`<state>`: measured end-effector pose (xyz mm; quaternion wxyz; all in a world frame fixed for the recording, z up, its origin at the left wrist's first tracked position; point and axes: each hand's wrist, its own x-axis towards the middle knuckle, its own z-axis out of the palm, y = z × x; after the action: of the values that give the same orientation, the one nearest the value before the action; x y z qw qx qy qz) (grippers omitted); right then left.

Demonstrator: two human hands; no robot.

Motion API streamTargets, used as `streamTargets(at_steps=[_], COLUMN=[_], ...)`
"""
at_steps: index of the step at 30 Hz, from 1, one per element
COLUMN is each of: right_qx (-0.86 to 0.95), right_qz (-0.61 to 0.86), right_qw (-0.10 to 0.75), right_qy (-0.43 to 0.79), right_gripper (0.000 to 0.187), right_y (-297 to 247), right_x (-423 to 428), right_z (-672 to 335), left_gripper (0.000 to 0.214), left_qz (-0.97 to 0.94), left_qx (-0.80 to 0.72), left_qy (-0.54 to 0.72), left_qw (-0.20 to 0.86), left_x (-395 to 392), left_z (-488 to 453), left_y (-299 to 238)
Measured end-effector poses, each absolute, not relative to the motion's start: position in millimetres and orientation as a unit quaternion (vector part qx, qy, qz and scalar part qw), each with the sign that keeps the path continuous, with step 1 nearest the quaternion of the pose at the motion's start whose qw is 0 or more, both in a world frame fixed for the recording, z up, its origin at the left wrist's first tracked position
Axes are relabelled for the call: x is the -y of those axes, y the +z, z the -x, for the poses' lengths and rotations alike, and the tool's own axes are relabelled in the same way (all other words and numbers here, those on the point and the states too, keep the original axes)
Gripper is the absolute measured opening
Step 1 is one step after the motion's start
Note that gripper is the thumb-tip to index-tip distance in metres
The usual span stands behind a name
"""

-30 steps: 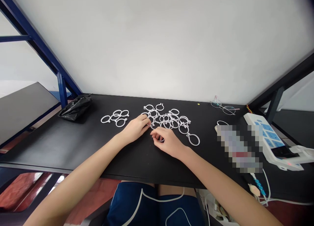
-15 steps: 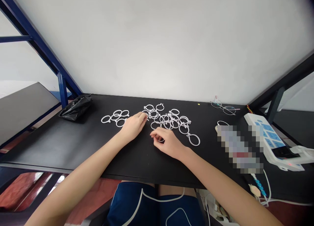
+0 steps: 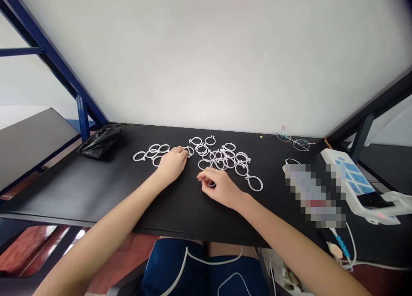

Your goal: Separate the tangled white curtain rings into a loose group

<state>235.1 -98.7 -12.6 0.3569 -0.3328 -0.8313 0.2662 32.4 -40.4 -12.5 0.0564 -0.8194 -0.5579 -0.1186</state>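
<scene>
Head view, nearest first: navy shorts (image 3: pixel 180 266) show below the edge of the black table (image 3: pixel 80 193). The right hand (image 3: pixel 222 188) curls its grip over a white plastic ring (image 3: pixel 210 184), mostly hidden under the fingers. The left hand (image 3: pixel 171 165) pinches another white ring (image 3: pixel 189 151) at the edge of a loose cluster of overlapping white plastic curtain rings (image 3: pixel 222 158). Farther off lie a crumpled black plastic bag (image 3: pixel 99 142), thin-framed glasses (image 3: pixel 296 141) and a white-and-blue power strip (image 3: pixel 346 178).
</scene>
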Motion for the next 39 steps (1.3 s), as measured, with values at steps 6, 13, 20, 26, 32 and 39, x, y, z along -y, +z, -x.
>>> streamTargets(at_steps=[6, 13, 20, 26, 32, 39], right_qx=[0.833, 0.807, 0.751, 0.729, 0.656, 0.526], right_qz=[0.333, 0.297, 0.342, 0.371, 0.360, 0.356], right_qw=[0.358, 0.479, 0.553, 0.552, 0.578, 0.581], right_qy=[0.260, 0.173, 0.119, 0.163, 0.324, 0.509], right_gripper=[0.022, 0.021, 0.021, 0.020, 0.012, 0.028], right_y=[-12, -11, -1, 0, -1, 4], right_x=[100, 100, 100, 101, 102, 95], right_z=[-234, -232, -233, -233, -231, -232], left_gripper=[0.023, 0.020, 0.020, 0.020, 0.037, 0.029], left_qz=[0.834, 0.874, 0.887, 0.889, 0.889, 0.880], left_qx=[0.529, 0.418, 0.384, 0.367, 0.340, 0.348], left_qy=[-0.155, -0.231, -0.242, -0.262, -0.296, -0.317], left_qw=[-0.003, -0.083, -0.086, -0.074, -0.087, -0.065], left_x=[41, 48, 49, 52, 60, 60], left_z=[-32, -40, -41, -42, -48, -48], left_y=[-13, -10, -7, -4, 4, 2])
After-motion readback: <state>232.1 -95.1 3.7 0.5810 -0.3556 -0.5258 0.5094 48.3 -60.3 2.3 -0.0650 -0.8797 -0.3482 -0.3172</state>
